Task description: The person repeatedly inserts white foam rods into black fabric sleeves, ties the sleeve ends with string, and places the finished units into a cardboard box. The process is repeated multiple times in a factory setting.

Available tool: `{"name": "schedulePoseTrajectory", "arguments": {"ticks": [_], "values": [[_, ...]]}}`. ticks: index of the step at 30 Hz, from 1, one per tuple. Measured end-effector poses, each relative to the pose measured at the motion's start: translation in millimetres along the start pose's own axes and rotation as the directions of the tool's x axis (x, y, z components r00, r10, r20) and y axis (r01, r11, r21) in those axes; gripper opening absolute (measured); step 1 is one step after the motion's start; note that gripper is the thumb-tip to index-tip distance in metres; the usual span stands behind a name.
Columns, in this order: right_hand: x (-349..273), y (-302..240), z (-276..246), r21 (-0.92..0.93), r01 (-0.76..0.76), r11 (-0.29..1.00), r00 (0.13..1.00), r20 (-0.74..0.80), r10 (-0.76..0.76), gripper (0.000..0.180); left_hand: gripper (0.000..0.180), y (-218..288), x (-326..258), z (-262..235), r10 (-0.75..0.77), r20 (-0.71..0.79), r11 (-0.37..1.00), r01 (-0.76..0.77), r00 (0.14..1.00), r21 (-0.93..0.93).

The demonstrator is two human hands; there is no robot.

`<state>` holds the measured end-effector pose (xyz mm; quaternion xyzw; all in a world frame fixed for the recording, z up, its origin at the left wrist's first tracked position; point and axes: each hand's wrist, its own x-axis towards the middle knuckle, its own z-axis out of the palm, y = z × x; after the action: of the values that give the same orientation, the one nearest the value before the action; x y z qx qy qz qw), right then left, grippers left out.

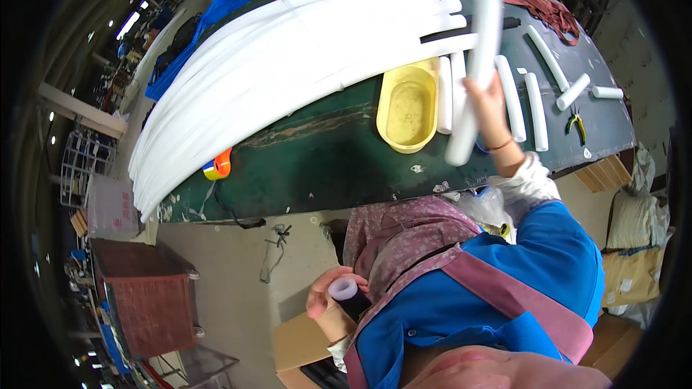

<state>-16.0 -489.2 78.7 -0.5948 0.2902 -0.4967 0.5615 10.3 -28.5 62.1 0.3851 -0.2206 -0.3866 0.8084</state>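
Observation:
My right hand (491,109) is closed around a long white foam tube (484,36) above the right part of the table. The tube stands nearly upright in view, its upper part blurred and running off the top edge. Low in front of my apron, my left hand (330,294) is closed on a black tube (352,305) with a pale ring-shaped end (343,288); its lower part is hidden by my body. Beside the right hand, a yellow plastic tub (408,108) rests near more short white tubes (510,98).
A big bundle of long white tubes (274,50) covers the left of the dark green table (317,173). Yellow-handled pliers (577,127) and a reddish cloth (542,11) lie at right. An orange-yellow roll (218,166) sits by the near edge. Below stands a cardboard box (292,349).

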Motion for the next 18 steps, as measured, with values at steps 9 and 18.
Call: {"name": "schedulePoseTrajectory", "arguments": {"ticks": [9, 18], "values": [[58.9, 87.4, -121.8, -0.948, 0.301, -0.107, 0.925, 0.318, -0.207, 0.083, 0.060, 32.7, 29.4, -19.4, 0.348, -0.332, 0.642, 0.035, 0.876, 0.766], [-227.2, -26.1, 140.1, 0.039, -0.168, 0.985, -0.309, 0.947, -0.090, 0.077, 0.061, 62.1, 25.5, 37.3, 0.795, -0.105, 0.280, -0.207, 0.598, 0.938]]}}
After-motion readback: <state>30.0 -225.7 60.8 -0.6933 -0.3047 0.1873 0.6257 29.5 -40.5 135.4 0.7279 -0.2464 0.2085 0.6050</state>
